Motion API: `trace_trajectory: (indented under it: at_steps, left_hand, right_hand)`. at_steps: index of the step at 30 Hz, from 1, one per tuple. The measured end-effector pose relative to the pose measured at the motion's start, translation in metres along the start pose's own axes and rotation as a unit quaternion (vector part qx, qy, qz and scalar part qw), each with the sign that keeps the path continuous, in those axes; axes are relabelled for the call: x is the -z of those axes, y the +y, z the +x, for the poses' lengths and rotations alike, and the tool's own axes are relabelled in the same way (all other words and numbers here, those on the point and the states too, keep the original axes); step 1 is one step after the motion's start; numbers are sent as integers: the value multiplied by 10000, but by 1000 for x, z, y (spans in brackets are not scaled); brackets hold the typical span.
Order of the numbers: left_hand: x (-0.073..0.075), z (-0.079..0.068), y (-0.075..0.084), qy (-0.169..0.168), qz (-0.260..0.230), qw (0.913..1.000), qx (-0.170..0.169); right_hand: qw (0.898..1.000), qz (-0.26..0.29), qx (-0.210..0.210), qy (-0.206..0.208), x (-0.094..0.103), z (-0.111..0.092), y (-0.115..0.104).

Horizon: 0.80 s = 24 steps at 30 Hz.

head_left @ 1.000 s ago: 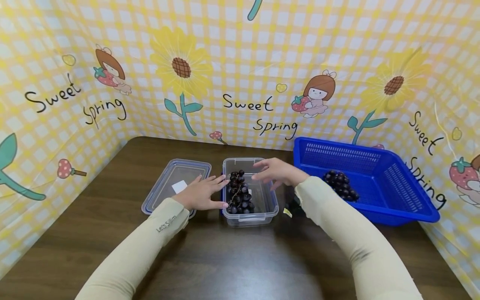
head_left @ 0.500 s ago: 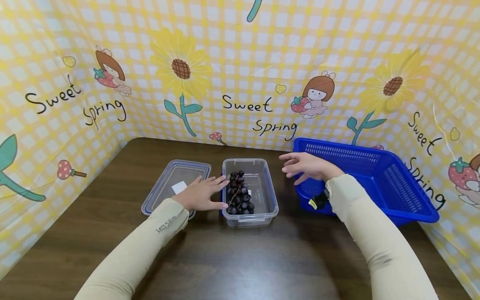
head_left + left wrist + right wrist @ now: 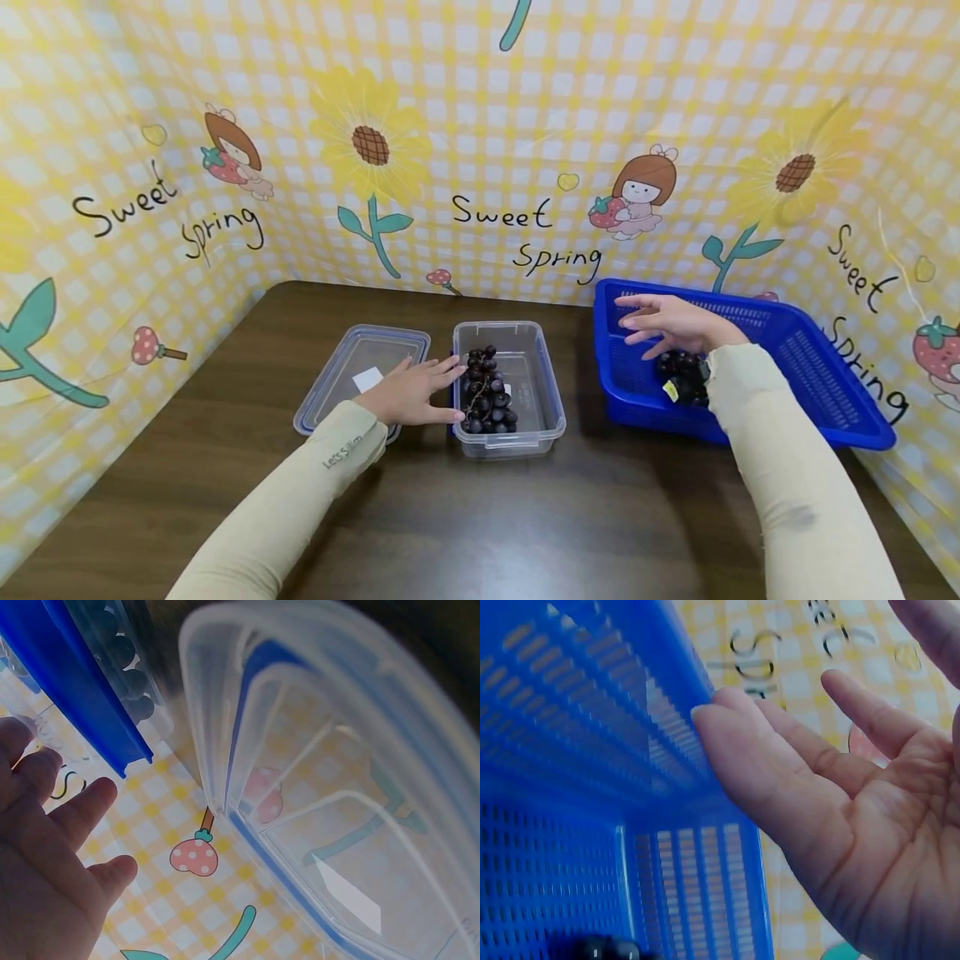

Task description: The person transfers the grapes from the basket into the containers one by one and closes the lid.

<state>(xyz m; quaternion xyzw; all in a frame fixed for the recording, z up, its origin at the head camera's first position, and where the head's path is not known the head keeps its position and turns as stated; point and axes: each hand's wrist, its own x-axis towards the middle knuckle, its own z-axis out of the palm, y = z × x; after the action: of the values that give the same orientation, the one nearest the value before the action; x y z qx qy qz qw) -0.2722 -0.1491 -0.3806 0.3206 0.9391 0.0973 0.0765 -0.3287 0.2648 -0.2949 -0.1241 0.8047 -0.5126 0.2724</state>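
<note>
A bunch of dark grapes lies along the left side of a clear plastic container. My left hand touches the container's left edge with spread fingers, thumb near the front. In the left wrist view, the fingers of the left hand lie by the container's blue clasp. Over the blue basket hovers my right hand, fingers loosely extended and holding nothing. Below it a second bunch of grapes lies in the basket, partly hidden by the wrist and its dark strap.
The container's lid, clear with a blue seal and a white label, lies left of the container, partly under the left hand. A brown wooden table bears everything. A yellow checked cloth hangs behind and at both sides.
My right hand has moved right, from above the container to over the basket. The left hand has stayed at the container's edge. The head view has shifted slightly.
</note>
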Motion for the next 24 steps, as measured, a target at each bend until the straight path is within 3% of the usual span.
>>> trace_trajectory:
  at_steps: [9,16,24]
  left_hand:
    - [-2,2,0,-14,-18,10000,16]
    - [-1,2,0,-47,5,10000,-11]
    - [-2,1,-1,-175,29,9998,39]
  right_hand:
    - [9967,33,19,814,23,-16,21]
    - [9965,-239,-161,790,34,-24,35]
    - [9943,-270,-701,762,44,-28,48]
